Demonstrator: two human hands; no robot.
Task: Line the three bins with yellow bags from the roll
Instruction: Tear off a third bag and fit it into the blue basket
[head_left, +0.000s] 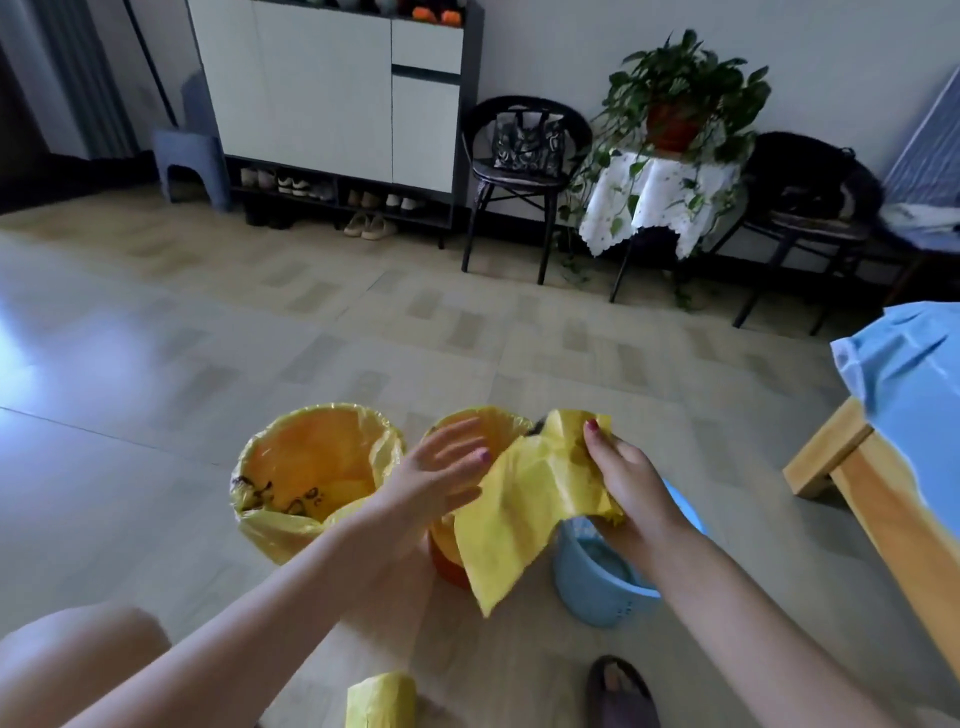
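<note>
Three bins stand in a row on the floor. The left bin (311, 467) has a yellow bag folded over its rim. The middle orange bin (444, 556) also shows yellow lining at its far rim. The right blue bin (597, 587) is bare inside. My right hand (628, 483) grips a loose, partly folded yellow bag (524, 509) that hangs over the middle and blue bins. My left hand (441, 473) is flat with fingers spread, touching the bag's left edge above the orange bin. The yellow bag roll (382, 699) lies on the floor near me.
A wooden table leg with a blue cloth (904, 415) stands at the right. My sandalled foot (621, 693) is beside the blue bin. Chairs, a plant stand and a shoe cabinet (337, 88) line the far wall.
</note>
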